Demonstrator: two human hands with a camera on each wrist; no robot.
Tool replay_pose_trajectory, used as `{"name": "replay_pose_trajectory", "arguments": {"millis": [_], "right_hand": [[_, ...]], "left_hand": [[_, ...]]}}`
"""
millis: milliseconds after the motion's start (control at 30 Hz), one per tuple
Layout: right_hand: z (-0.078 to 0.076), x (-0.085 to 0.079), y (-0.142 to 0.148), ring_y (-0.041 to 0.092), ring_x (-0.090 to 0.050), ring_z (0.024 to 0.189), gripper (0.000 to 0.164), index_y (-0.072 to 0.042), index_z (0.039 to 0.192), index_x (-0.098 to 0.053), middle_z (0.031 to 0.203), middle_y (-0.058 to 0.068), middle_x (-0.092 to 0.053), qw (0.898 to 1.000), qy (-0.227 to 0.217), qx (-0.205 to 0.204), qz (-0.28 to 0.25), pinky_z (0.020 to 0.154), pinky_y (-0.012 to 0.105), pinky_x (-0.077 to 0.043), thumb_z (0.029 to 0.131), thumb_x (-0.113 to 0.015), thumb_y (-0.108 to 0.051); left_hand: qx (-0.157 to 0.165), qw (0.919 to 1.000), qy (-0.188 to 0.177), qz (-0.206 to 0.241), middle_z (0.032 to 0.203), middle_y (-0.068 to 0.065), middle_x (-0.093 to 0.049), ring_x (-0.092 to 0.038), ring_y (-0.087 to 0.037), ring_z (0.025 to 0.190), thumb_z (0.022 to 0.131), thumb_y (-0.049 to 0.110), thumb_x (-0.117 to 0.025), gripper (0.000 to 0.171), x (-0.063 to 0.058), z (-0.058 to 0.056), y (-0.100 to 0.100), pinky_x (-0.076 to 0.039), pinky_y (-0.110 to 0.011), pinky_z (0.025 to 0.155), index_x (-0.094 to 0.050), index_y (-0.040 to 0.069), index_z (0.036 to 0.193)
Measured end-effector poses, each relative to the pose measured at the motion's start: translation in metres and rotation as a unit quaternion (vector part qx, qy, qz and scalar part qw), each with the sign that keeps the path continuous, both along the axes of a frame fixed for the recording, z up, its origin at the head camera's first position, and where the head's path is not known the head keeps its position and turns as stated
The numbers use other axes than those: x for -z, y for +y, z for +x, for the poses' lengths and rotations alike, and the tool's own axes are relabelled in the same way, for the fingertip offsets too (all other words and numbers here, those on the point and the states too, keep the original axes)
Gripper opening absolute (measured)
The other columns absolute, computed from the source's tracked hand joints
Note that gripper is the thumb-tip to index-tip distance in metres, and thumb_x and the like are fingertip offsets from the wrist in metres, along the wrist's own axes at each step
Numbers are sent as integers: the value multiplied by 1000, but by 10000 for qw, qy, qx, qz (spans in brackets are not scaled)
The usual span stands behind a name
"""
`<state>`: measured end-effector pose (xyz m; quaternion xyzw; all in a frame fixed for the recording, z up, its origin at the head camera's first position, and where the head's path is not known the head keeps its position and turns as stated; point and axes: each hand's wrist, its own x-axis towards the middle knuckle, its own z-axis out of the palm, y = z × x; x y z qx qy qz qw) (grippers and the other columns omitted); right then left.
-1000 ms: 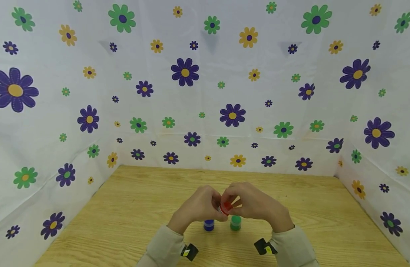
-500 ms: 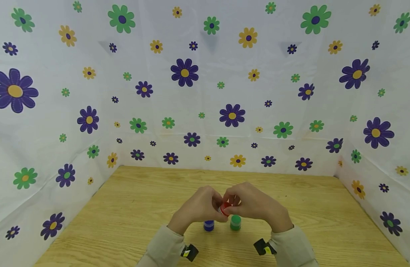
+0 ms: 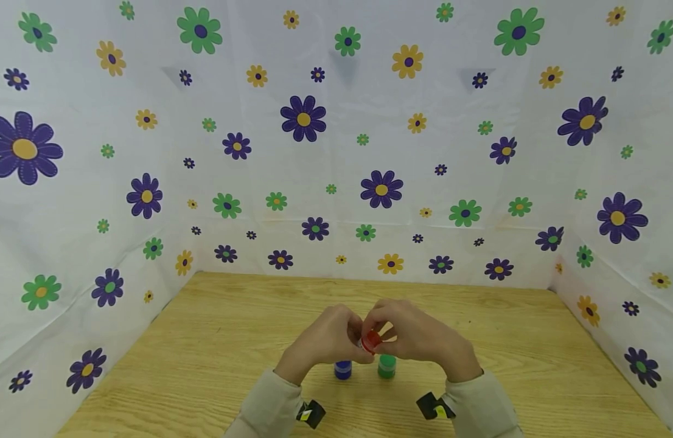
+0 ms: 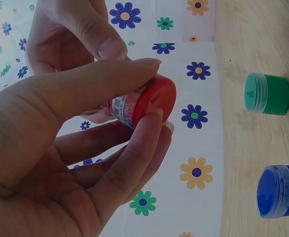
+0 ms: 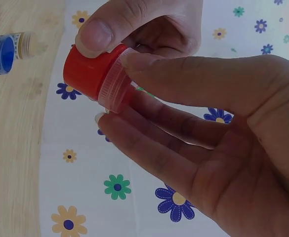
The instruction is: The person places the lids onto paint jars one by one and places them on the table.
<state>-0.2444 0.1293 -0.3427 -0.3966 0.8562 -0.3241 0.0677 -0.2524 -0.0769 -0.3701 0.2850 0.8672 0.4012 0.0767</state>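
A small red paint jar point(image 3: 371, 342) is held above the table between both hands, tilted on its side. My left hand point(image 3: 328, 334) grips the red body, thumb on one side and fingers on the other, as the left wrist view shows. My right hand point(image 3: 413, 331) has its thumb and fingertips around the clear ridged lid point(image 5: 115, 81). Behind and below the hands, a blue paint jar point(image 3: 343, 370) and a green paint jar point(image 3: 387, 366) stand upright on the table, both with clear lids.
The wooden table point(image 3: 232, 340) is enclosed by a white flower-print sheet point(image 3: 342, 158) at the back and both sides. In the right wrist view, a small container with a pale yellowish top point(image 5: 24, 45) shows behind the blue jar.
The right fingers closed further over the red jar half a second ago and have now shifted back, showing more of its lid. The left hand and the other jars stay in place.
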Motion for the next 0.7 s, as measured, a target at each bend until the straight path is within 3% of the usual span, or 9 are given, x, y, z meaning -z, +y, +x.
{"name": "replay_pose_trajectory", "arguments": {"millis": [133,400,700], "right_hand": [[-1,1,-1,18,-71,99,18,-7,105,-74,106,6,-69,9999,-83,-71,-13,82,23,-61,90,-75,3],[-3,2,-2,5,-67,82,11,-6,103,-77,95,0,-76,9989,292,202,290,74,18,-56,93,-75,-10],[-4,3,-2,4,-67,80,12,-6,103,-77,93,-1,-77,9986,302,277,324,75,19,-56,94,-74,-13]], "left_hand": [[20,10000,8,-1,80,-1,-77,-67,-8,67,73,9,-91,20,1,-1,0,-56,-21,64,-79,6,89],[50,10000,-15,-17,80,-1,-78,-68,-8,67,74,9,-91,19,0,1,1,-56,-21,64,-80,7,90],[46,10000,53,-67,78,0,-77,-66,-7,65,74,9,-90,17,1,0,1,-55,-21,63,-80,9,88]]}}
